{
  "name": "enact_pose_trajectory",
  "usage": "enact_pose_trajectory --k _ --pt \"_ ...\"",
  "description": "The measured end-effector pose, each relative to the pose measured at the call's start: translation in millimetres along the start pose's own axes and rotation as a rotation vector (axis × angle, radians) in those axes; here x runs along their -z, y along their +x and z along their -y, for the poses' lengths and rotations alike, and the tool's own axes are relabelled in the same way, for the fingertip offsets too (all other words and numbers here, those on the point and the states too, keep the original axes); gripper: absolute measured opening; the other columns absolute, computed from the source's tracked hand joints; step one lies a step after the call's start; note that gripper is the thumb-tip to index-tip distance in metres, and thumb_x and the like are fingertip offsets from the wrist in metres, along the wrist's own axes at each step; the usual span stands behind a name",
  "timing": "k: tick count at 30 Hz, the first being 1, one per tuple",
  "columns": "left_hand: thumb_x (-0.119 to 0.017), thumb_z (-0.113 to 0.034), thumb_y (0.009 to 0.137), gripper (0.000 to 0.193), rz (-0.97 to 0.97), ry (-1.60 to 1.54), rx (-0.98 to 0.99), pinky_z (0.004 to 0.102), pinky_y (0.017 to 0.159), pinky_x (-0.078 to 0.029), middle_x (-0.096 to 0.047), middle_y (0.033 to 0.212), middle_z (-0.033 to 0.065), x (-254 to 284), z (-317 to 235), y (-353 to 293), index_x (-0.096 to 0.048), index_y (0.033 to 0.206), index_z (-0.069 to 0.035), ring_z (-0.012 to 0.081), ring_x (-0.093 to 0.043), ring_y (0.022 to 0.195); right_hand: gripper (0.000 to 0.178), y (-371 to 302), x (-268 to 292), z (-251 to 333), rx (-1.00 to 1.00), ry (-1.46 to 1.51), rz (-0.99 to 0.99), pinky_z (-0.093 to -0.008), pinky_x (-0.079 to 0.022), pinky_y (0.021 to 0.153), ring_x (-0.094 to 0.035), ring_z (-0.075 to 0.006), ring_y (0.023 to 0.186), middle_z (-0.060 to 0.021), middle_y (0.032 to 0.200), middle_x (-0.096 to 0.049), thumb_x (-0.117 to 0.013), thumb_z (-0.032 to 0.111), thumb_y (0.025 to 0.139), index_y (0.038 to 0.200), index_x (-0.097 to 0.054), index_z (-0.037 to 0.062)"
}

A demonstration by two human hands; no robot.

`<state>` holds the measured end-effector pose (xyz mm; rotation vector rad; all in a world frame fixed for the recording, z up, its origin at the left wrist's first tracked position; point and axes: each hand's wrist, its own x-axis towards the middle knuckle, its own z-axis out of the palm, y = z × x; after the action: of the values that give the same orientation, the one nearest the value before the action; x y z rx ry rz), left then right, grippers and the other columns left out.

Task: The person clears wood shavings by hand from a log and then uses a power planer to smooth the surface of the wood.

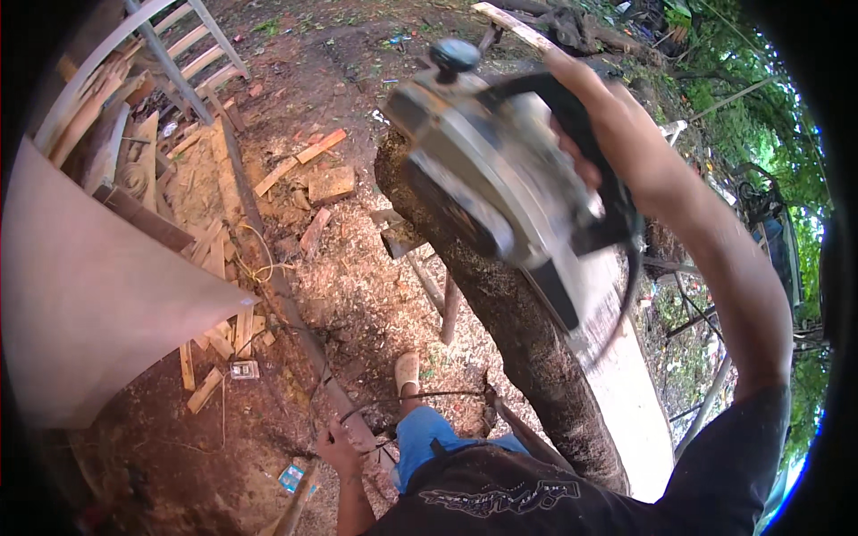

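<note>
My right hand [597,121] is wrapped round the black rear handle of an electric hand planer [478,170]. The planer is blurred and tilted above the far part of a thick wooden slab [639,402], and I cannot tell whether it touches the wood. Pale, smooth wood shows on the slab's top, and dark rough bark [545,357] runs along its left side. Low at my left side, my left hand [341,451] has its fingers curled at a black cord [429,393], which runs across in front of my legs.
Wood shavings cover the ground [349,277] beneath the slab. Offcuts [331,185] and scrap boards lie to the left, near a metal ladder [192,54]. A pale sheet [116,295] juts in from the left. A socket box [244,370] lies on the ground. Greenery [751,80] stands at the right.
</note>
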<state>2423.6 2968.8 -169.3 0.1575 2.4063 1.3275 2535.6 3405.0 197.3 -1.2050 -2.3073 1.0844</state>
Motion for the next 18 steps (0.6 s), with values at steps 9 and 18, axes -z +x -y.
enact_pose_trajectory --k 9,18 --pt "-0.055 -0.022 0.091 0.032 -0.029 -0.106 -0.164 0.0268 0.050 -0.033 -0.049 0.058 -0.0010 9.7 -0.2 -26.3 -0.057 0.069 0.001 0.0078 -0.040 0.055 0.051 148.1 -46.9 24.8 0.056 0.227 0.020 -0.0286 -0.038 0.037 -0.043 -0.0104 0.040 -0.0001 0.055 -0.045 -0.040 0.051 0.090 0.072 -0.053 0.0057" --pt "-0.056 -0.025 0.091 0.039 -0.142 -0.048 -0.311 0.0294 0.047 -0.031 -0.046 0.054 -0.0008 61.0 22.4 -124.4 -0.050 0.062 -0.001 0.0086 -0.039 0.052 0.054 -145.7 17.5 -27.0 -0.146 0.259 -0.021 -0.0339 -0.041 0.041 -0.048 -0.0163 0.043 -0.0053 0.052 -0.046 -0.050 0.051 0.085 0.061 -0.053 0.0027"
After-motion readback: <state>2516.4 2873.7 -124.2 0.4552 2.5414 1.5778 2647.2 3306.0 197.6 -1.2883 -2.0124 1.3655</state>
